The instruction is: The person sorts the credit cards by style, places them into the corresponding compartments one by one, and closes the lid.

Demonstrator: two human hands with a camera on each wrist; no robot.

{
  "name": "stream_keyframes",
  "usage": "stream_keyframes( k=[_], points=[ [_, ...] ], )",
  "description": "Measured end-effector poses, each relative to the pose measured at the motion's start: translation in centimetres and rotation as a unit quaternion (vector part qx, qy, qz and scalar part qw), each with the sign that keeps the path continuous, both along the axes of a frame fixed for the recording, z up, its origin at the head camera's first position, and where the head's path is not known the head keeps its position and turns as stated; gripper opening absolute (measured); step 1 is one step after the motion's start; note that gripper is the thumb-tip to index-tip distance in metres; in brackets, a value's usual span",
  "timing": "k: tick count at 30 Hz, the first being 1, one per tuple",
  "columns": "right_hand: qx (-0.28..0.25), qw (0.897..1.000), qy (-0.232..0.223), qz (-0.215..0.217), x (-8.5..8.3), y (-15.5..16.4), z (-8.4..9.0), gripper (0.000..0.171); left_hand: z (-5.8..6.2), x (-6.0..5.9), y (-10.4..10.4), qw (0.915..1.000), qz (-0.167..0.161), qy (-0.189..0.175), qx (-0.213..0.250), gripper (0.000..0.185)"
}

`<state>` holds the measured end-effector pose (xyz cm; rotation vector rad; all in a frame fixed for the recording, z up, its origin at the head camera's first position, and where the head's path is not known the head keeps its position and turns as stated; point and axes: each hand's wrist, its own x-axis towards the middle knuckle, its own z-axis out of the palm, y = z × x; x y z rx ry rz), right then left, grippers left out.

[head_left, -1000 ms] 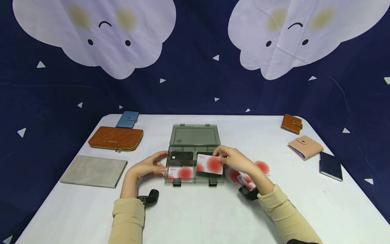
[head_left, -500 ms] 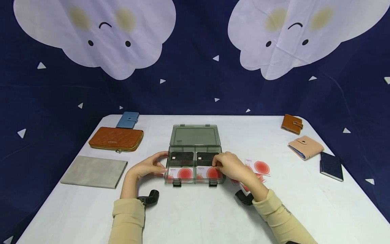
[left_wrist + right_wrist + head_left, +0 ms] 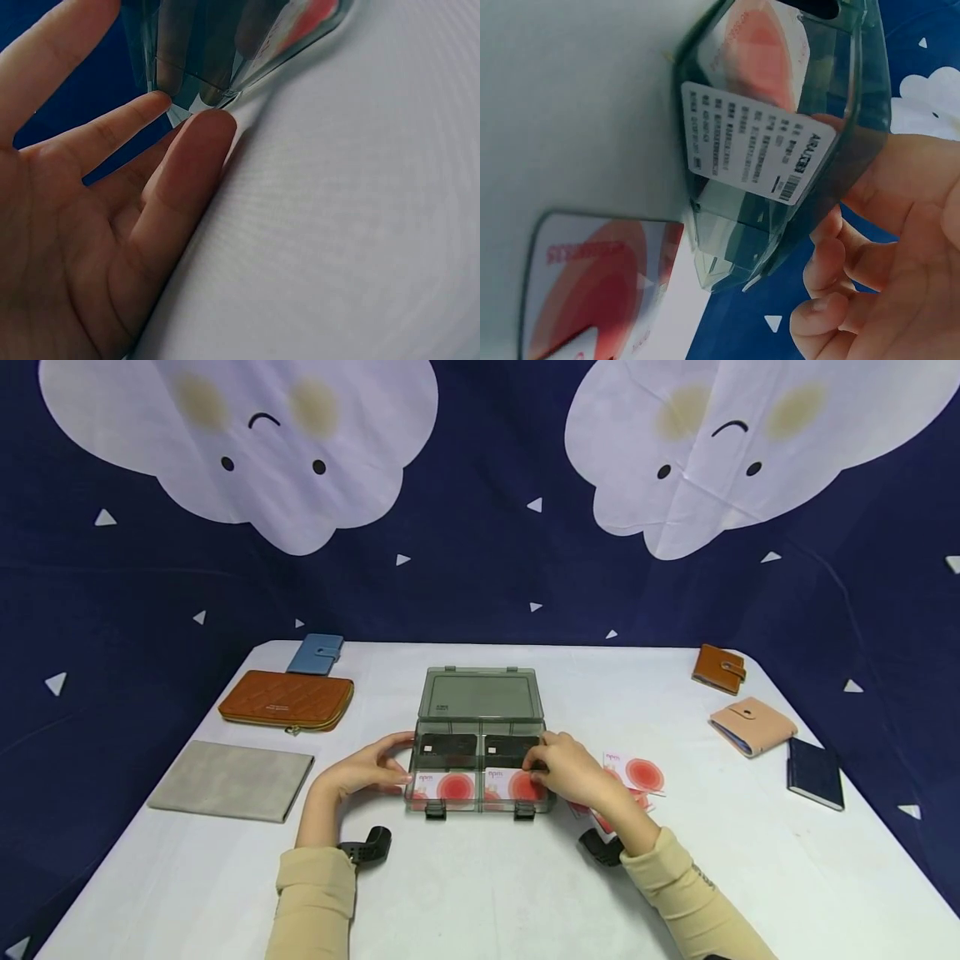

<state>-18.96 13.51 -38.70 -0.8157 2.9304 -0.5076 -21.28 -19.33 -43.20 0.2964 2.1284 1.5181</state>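
Note:
A grey-green clear storage box (image 3: pixel 480 727) lies with its lid open in the middle of the table. Its far compartments hold black cards (image 3: pixel 447 748) with a chip. In the near left one lies a white card with red circles (image 3: pixel 444 787); its like, a second card (image 3: pixel 502 783), lies in the near right one. My right hand (image 3: pixel 572 768) reaches over the box's right wall, its bent fingers at this second card's right part; the fingertips are partly hidden. My left hand (image 3: pixel 363 767) rests extended fingers (image 3: pixel 199 146) against the box's left side.
Several loose red-and-white cards (image 3: pixel 633 772) lie right of the box. At the left are a blue wallet (image 3: pixel 315 654), a brown quilted wallet (image 3: pixel 287 700) and a grey pouch (image 3: pixel 231 781). Right are a brown wallet (image 3: pixel 717 669), a pink wallet (image 3: pixel 752 727) and a dark-blue notebook (image 3: pixel 815 774).
My right hand has lowered the red-and-white card from above the box into its near right compartment, where it now lies flat. The left hand has stayed at the box's left side.

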Motion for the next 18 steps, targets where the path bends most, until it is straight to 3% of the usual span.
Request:
stream_keyframes(
  k=[7,18],
  points=[
    [-0.052,0.998,-0.029,0.01,-0.8,1.6,0.5,0.014,-0.1,-0.1,-0.1,1.0,-0.001,-0.003,0.003,0.081],
    [-0.069,0.991,-0.085,-0.074,-2.6,7.1,1.4,0.016,-0.1,0.0,0.0,1.0,0.002,-0.001,0.003,0.082]
  ],
)
